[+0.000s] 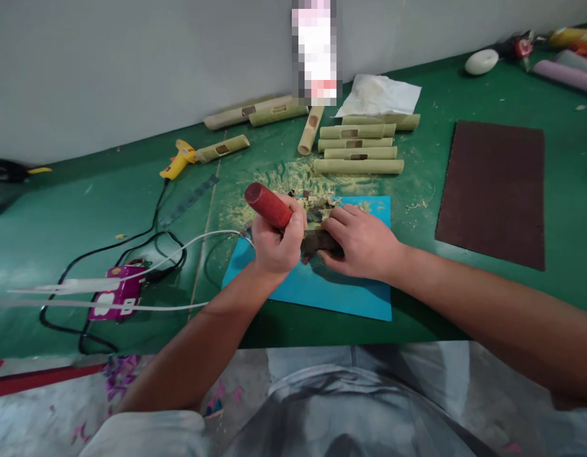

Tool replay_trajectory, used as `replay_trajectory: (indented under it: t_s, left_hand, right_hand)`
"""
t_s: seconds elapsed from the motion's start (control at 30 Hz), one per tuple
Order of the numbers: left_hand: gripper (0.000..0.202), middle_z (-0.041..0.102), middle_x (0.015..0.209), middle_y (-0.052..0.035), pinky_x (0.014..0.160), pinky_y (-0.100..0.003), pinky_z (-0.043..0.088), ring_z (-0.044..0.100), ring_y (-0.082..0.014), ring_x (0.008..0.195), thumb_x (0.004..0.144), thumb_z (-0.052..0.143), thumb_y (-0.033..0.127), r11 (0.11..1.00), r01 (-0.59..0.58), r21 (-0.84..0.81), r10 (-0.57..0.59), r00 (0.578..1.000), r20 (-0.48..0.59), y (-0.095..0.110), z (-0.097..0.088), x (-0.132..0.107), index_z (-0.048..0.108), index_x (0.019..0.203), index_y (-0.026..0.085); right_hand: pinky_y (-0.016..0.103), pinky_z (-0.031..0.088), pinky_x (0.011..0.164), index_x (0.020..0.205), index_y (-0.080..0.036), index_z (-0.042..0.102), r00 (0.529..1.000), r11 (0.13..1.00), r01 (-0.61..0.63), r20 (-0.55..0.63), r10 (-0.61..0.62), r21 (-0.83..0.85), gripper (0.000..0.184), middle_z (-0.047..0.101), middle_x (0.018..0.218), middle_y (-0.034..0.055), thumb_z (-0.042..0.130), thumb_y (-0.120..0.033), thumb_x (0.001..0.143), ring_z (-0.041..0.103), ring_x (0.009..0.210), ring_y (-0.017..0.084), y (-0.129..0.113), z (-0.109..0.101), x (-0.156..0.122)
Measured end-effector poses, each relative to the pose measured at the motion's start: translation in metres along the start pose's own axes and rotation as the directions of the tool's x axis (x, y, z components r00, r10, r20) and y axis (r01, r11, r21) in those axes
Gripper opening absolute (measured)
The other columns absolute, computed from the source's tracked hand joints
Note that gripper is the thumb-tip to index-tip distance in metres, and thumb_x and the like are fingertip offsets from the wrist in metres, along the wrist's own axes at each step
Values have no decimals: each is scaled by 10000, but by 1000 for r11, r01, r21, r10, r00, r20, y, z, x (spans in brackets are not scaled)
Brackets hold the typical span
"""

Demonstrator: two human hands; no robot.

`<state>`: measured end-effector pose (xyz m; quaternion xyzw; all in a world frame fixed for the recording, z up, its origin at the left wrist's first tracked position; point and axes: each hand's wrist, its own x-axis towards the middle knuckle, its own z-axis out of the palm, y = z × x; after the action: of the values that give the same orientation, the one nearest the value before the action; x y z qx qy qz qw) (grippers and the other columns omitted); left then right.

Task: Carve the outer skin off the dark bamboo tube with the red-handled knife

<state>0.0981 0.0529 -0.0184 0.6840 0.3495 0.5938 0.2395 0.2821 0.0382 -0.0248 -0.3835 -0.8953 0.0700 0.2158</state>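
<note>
My left hand is wrapped round a tool with a thick red round handle. The butt of the handle points up and to the left, and the tool's working end is hidden by my hand. To its right, my right hand is closed on a dark brown piece, its fingers over the top; its exact kind is hard to make out. Both hands are over a bright blue sheet. Pale shavings and dark scraps lie just beyond them.
Cut bamboo tubes with oblong openings lie behind the shavings, some under a white paper. At left are a yellow glue gun, a purple box and cables. A dark brown mat lies at right. A pixelated patch covers the back.
</note>
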Motion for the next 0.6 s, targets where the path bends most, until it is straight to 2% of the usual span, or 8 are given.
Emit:
replay_trajectory:
  t_s: [0.1, 0.27, 0.4, 0.6]
  left_hand:
    - [257, 582, 672, 20, 608, -333, 455, 528, -145, 608, 974, 618, 435, 999, 33, 36, -33, 999, 9, 4, 1, 2, 601, 811, 238]
    - [285, 541, 633, 25, 624, -363, 460, 507, -138, 604, 941, 628, 405, 973, 169, 155, -166, 986, -29, 4, 3, 7, 540, 721, 246]
    - [311, 520, 580, 38, 550, -336, 415, 466, -105, 536, 934, 624, 391, 968, 215, 128, -217, 976, 7, 2, 5, 16, 520, 681, 242]
    - [217, 529, 565, 27, 542, -298, 418, 475, -112, 535, 816, 576, 220, 948, 309, 81, -311, 950, 18, 14, 6, 22, 520, 606, 221]
  right_hand:
    - [393, 405, 768, 1039, -122, 657, 999, 1000, -7, 38, 8, -15, 361, 643, 978, 137, 655, -460, 914, 519, 926, 276, -1, -2, 1]
    - [389, 402, 779, 1071, -113, 656, 995, 998, 6, 95, 0, -66, 392, 648, 1006, 138, 733, -452, 890, 532, 951, 282, 0, -3, 3]
    - [389, 408, 788, 1026, -111, 661, 994, 998, 6, 107, 0, -56, 390, 647, 984, 133, 725, -476, 905, 540, 943, 275, 3, -3, 5]
    - [392, 418, 786, 1023, -121, 656, 998, 998, 32, 63, -28, -50, 383, 648, 971, 125, 735, -474, 899, 537, 927, 275, 5, -1, 4]
